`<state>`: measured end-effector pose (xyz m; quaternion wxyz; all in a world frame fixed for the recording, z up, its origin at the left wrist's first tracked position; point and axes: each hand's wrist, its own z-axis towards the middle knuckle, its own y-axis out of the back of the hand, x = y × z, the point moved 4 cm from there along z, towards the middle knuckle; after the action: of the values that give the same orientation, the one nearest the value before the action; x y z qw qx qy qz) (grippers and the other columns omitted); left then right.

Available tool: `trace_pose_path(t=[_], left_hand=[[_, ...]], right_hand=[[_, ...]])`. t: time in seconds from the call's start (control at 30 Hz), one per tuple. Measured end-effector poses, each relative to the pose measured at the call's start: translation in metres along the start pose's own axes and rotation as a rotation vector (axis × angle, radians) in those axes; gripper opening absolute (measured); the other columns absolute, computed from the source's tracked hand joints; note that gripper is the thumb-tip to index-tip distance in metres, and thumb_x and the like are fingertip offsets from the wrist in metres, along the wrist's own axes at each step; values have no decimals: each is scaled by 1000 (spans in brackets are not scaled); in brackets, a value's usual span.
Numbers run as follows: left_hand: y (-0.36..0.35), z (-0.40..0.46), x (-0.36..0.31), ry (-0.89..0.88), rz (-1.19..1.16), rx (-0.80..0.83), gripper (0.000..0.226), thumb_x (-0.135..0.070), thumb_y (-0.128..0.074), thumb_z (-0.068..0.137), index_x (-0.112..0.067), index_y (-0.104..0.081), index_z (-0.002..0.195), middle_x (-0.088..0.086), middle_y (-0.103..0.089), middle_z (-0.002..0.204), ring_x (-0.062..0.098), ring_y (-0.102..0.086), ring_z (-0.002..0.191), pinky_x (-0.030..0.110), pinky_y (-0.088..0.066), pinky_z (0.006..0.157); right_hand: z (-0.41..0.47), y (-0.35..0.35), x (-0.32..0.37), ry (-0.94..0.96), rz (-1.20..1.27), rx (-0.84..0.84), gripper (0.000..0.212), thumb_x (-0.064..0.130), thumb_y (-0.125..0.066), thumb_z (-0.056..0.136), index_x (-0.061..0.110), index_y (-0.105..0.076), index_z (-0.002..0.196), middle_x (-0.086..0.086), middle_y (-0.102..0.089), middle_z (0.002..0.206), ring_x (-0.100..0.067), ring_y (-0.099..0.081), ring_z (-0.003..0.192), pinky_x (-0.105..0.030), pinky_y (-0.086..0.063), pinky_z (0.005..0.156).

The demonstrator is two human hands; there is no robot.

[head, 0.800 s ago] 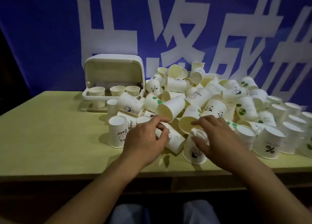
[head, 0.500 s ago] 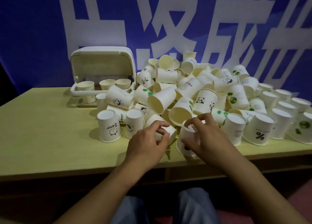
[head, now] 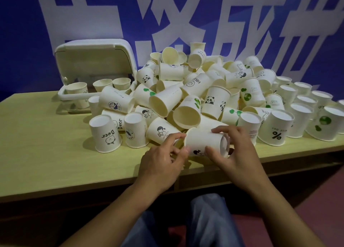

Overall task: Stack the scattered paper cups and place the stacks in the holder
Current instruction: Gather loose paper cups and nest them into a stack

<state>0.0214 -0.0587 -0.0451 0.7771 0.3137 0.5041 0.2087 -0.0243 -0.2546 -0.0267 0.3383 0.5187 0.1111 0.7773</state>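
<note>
Our right hand (head: 234, 153) grips a sideways cup (head: 202, 142), mouth pointing at our left hand (head: 163, 163), whose loosely curled fingers touch its rim.

— What kind of place is this?

— It looks like a room set up for an event or a show, not a home. A big blue banner (head: 279, 23) with huge white letters covers the whole wall.

— What else tells you?

— A plain light wooden tabletop (head: 46, 144) stands right against it, with a big pile of paper cups (head: 195, 90) and a white cup holder (head: 93, 70) on it. The floor (head: 325, 209) is dark red.
</note>
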Motion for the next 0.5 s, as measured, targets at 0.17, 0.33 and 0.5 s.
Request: trace_pose_path(t=[0.17, 0.33, 0.5], left_hand=[[-2, -1, -5, -39, -39, -84, 48, -73, -32, 94, -50, -43, 134, -10, -72, 94, 8, -68, 79, 36, -57, 74], [-4, -3, -10, -68, -117, -89, 68, -81, -31, 84, -51, -33, 144, -13, -54, 141, 2, -50, 110, 30, -47, 87], [-7, 3, -3, -59, -151, -151, 74, -82, -39, 78, -49, -27, 144, -24, -38, 136, -8, -39, 111, 16, -38, 86]], right_hand=[[-13, -16, -9, -82, 274, 13, 43, 52, -69, 68, 39, -46, 101, 11, -51, 111, -14, -59, 107, -40, -59, 72], [-15, -29, -2, -6, 367, 109, 66, 30, -80, 79, 49, -36, 125, 27, -52, 103, -12, -64, 101, -31, -59, 78], [-11, -32, 6, 48, 378, 152, 49, 12, -70, 89, 47, -52, 118, 17, -60, 97, -12, -66, 97, -24, -57, 76]])
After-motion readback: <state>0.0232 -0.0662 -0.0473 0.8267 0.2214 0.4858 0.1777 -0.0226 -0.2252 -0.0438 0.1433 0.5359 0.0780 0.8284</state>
